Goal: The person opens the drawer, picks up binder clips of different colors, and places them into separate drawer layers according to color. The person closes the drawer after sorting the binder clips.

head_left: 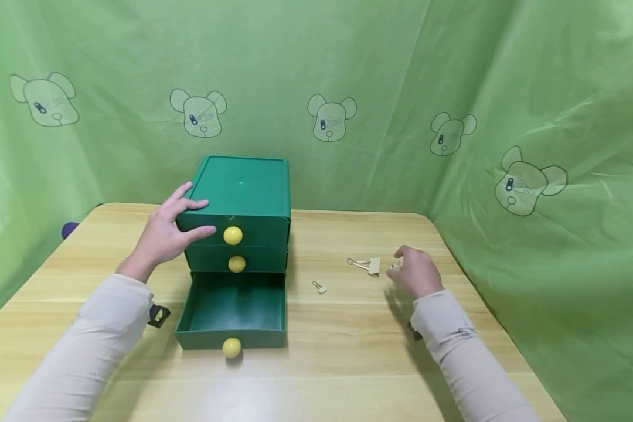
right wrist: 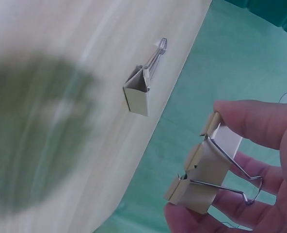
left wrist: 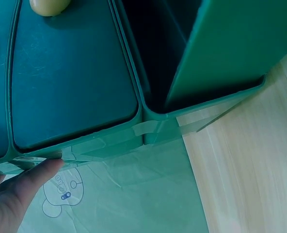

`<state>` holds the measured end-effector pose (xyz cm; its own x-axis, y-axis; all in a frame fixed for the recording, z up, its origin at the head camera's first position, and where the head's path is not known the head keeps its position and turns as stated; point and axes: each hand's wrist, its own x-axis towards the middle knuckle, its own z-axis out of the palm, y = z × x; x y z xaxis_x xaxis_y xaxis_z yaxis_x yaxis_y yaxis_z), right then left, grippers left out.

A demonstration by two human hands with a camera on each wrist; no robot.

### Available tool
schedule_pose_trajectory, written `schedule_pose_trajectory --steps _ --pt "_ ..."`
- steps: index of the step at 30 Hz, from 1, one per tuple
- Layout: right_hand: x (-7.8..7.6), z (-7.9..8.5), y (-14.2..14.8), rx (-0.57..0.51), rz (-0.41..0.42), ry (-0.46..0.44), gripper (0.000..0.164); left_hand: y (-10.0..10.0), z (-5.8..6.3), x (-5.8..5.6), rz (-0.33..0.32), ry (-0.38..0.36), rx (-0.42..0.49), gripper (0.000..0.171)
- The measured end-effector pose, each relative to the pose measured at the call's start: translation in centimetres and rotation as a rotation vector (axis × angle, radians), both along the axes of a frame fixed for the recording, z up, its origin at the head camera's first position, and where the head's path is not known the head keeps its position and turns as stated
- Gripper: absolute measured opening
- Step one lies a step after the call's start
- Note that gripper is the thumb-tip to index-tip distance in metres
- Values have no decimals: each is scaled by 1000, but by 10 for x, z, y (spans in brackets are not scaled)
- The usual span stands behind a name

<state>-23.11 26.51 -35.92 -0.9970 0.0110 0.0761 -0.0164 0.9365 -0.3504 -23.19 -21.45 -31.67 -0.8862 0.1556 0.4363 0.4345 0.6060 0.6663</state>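
Note:
My left hand (head_left: 164,231) rests at the upper left corner of a green drawer cabinet (head_left: 242,187), fingers spread, thumb along the front. In the left wrist view, the thumb (left wrist: 34,182) touches the cabinet's side edge. Above the table on the right, my right hand (head_left: 418,272) pinches a large pale binder clip (right wrist: 204,187) between thumb and fingers, its wire handles toward the palm. Another large binder clip (head_left: 373,266) lies just left of this hand. A small binder clip (head_left: 322,289) lies nearer the cabinet. The bottom drawer (head_left: 232,339) is pulled out, with nothing seen inside.
Yellow round knobs (head_left: 233,235) mark the drawers; the upper two are closed. A wooden-topped table (head_left: 337,375) carries everything. Green curtain (head_left: 369,64) with bear drawings hangs behind and on the sides. A purple round object (head_left: 70,229) shows beyond the table's left edge.

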Motion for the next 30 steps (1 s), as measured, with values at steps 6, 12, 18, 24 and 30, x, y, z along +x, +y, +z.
schedule_pose_trajectory --steps 6,12,18,24,30 --pt "-2 2 -2 5 8 -7 47 0 -1 0 5 -5 2 57" --pt "-3 2 -8 -13 15 -8 48 0 0 0 -2 7 5 56" --pt "-3 3 -16 -26 36 8 48 0 1 2 -9 11 4 55" --pt "-3 4 -27 -45 51 9 49 0 -1 0 0 4 2 56" --pt "-4 5 -39 -43 73 20 48 -1 -2 0 3 6 6 55"
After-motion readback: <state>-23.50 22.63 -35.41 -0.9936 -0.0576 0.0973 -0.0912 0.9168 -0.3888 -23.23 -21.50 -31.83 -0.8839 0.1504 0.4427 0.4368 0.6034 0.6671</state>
